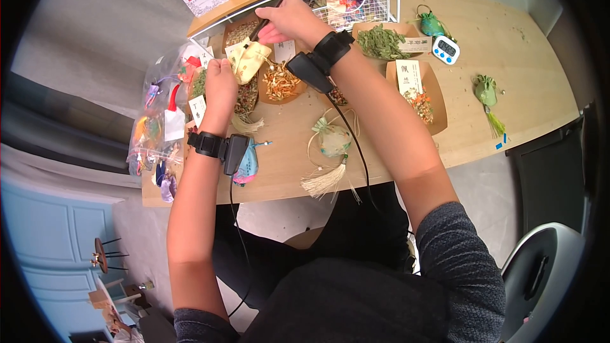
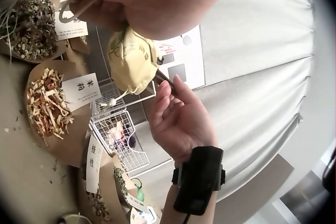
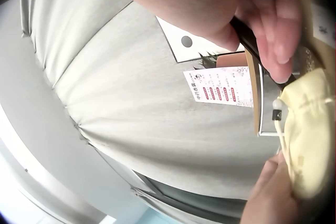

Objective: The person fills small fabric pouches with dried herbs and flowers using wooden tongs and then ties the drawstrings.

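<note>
A pale yellow drawstring pouch [image 1: 248, 60] hangs above the trays at the left, its cord and tassel dangling. My left hand [image 1: 221, 92] grips it at its side. Between the thumb and fingers of my right hand [image 1: 295, 22] is a dark slender tool [image 3: 248, 39], whose far end meets the top of the pouch [image 3: 311, 129]. In the left wrist view, the right hand [image 2: 181, 119] is below and beside the pouch [image 2: 131, 62]. Whether the tool's tip is inside the pouch is hidden.
Trays of dried herbs [image 1: 279, 82] and green leaves [image 1: 381, 42] line the table, with a wire basket [image 1: 368, 11] under the shelf behind. A white timer [image 1: 445, 50], finished-looking sachets [image 1: 333, 138], a blue-pink pouch [image 1: 246, 164] and a plastic bag of items [image 1: 147, 128] lie around.
</note>
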{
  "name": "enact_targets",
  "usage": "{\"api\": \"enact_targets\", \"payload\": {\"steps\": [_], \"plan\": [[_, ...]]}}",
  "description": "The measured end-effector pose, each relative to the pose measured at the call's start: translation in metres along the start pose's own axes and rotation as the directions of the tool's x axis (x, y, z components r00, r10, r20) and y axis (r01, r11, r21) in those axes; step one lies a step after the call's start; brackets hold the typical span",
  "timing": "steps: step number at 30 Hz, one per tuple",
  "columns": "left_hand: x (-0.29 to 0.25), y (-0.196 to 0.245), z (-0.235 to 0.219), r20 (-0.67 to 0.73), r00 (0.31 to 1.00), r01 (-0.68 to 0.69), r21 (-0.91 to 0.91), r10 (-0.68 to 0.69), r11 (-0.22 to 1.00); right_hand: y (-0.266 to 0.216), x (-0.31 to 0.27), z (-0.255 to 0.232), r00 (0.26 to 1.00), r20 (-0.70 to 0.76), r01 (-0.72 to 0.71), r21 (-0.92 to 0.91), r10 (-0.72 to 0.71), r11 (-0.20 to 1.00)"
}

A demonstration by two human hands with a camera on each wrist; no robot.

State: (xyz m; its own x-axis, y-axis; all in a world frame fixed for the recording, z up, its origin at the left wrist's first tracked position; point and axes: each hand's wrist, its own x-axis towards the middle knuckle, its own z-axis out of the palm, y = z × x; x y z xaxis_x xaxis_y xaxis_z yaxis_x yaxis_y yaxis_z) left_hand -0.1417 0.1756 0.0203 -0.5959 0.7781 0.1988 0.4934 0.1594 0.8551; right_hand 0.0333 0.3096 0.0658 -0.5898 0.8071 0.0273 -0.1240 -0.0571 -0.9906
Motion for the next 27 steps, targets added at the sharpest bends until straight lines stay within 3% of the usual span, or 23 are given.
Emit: {"api": "enact_targets", "payload": {"steps": [2, 5, 9, 14, 18, 23, 27], "plan": [[0.0, -0.005, 0.001, -0.013, 0.999, -0.043, -0.043, 0.042, 0.998, 0.002, -0.002, 0.003, 0.997, 0.073, -0.038, 0.119, 0.029, 0.992], [-0.003, -0.004, -0.002, -0.04, 0.981, -0.189, 0.003, 0.189, 0.982, -0.003, -0.007, -0.003, 0.995, 0.087, -0.041, -0.045, 0.045, 0.998], [-0.008, -0.001, -0.006, -0.08, 0.901, -0.411, 0.156, 0.427, 0.898, -0.004, -0.007, -0.004, 0.999, -0.007, 0.039, -0.02, -0.039, 0.999], [-0.019, 0.009, -0.003, -0.171, 0.842, -0.471, 0.23, 0.512, 0.852, 0.006, 0.002, -0.001, 0.998, 0.03, -0.051, 0.188, 0.046, 0.981], [-0.024, 0.01, 0.0, -0.277, 0.772, -0.529, 0.22, 0.573, 0.819, 0.006, 0.0, -0.001, 0.997, -0.049, -0.039, 0.231, 0.052, 0.972], [-0.027, 0.011, 0.001, -0.271, 0.763, -0.546, 0.217, 0.588, 0.809, 0.003, 0.001, -0.001, 0.997, -0.063, -0.032, 0.302, 0.054, 0.953], [-0.024, 0.011, 0.003, -0.281, 0.725, -0.576, 0.254, 0.629, 0.777, 0.007, 0.006, 0.001, 0.994, 0.1, -0.072, 0.239, 0.049, 0.968]]}}
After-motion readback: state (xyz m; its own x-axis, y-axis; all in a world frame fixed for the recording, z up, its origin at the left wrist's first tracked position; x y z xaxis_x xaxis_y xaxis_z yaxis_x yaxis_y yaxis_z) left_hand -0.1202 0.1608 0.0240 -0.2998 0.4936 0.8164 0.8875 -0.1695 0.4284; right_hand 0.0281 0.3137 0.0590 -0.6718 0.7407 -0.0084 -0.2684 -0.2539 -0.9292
